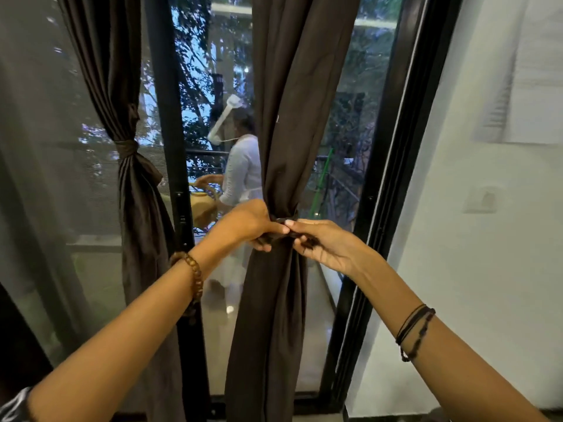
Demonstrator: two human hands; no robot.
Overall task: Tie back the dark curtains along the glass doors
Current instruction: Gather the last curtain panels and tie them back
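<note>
A dark brown curtain [286, 117] hangs in front of the glass door, gathered into a narrow waist at mid-height. A dark tie band [292, 215] wraps that waist. My left hand [251, 222] pinches one end of the band in front of the curtain. My right hand [323, 243] grips the other end, fingertips touching the left hand's. A second dark curtain [134, 193] at the left hangs knotted with its own tie [126, 147].
The black door frame [393, 166] stands just right of the curtain, with a white wall [472, 269] and a wall switch [481, 201] beyond. A black centre post [170, 132] separates the panes. The glass shows a person's reflection [242, 172].
</note>
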